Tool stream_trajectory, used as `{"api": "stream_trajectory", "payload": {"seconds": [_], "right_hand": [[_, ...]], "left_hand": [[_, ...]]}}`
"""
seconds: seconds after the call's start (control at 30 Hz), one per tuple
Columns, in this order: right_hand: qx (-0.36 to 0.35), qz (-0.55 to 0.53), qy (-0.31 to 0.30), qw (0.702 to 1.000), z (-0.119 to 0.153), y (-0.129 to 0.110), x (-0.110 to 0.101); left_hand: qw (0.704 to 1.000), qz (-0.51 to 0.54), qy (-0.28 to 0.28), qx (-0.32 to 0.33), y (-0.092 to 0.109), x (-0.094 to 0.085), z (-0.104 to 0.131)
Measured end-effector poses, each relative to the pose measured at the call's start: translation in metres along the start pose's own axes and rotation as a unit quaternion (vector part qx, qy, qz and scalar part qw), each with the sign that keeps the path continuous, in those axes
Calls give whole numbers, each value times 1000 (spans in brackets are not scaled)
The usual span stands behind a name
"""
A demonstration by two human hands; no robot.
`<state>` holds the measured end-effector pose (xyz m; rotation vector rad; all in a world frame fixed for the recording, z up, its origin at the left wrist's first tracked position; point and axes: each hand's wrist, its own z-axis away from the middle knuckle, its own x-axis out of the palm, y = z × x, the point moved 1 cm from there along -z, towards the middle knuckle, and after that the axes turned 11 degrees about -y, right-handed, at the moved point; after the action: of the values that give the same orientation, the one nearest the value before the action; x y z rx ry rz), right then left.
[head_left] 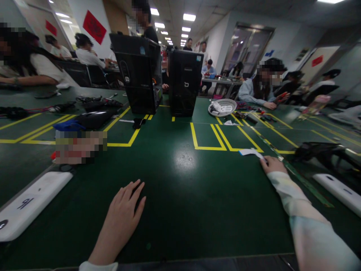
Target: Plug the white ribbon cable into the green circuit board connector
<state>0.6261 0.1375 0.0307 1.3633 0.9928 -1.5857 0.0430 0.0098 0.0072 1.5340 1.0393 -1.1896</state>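
Observation:
My left hand (124,210) rests palm down over the near part of the green table (180,203), fingers stretched out, with nothing in it. Off to the right, my right hand (273,165) has its fingers closed at one end of a white flat ribbon cable (250,151). The cable's other end is blue and points left, across the yellow tape lines. The hand covers the near end of the cable and part of its own fingertips.
Two black computer towers (184,82) stand at the back, one with an open side. Behind my right hand is a white basket (222,107). White flat devices (34,203) lie left and right. Cables and a black bag-like item (97,117) lie left. People sit around.

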Motion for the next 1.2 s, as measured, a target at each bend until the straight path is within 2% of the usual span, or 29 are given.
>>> {"api": "stream_trajectory", "payload": {"seconds": [0.1, 0.17, 0.33, 0.53, 0.67, 0.77, 0.87, 1.0, 1.2], "right_hand": [[-24, -10, 21, 999, -13, -31, 3], [-65, -14, 38, 997, -17, -57, 6], [-247, -19, 68, 966, -4, -126, 21], [-466, -29, 65, 882, 53, -198, 42], [-593, -70, 55, 800, 105, -233, 49], [-655, -92, 9, 750, 140, -250, 48], [-682, -87, -45, 725, 165, -259, 44], [-681, -78, -78, 724, 178, -262, 39], [-676, -90, -86, 726, 178, -261, 37]], "left_hand": [[1000, 0, -1, -1, 0, -1, 0], [1000, 1, 1, -2, 1, -1, -1], [1000, 9, 5, -7, 2, -2, 0], [1000, 9, -2, -6, 0, -1, 1], [1000, 2, -5, -7, 0, -1, 0], [1000, -6, -8, -10, 1, -1, 0], [1000, -12, -12, -13, 2, -1, 0], [1000, -15, -15, -14, 2, 0, 0], [1000, -16, -10, -12, 2, 0, 0]]}}
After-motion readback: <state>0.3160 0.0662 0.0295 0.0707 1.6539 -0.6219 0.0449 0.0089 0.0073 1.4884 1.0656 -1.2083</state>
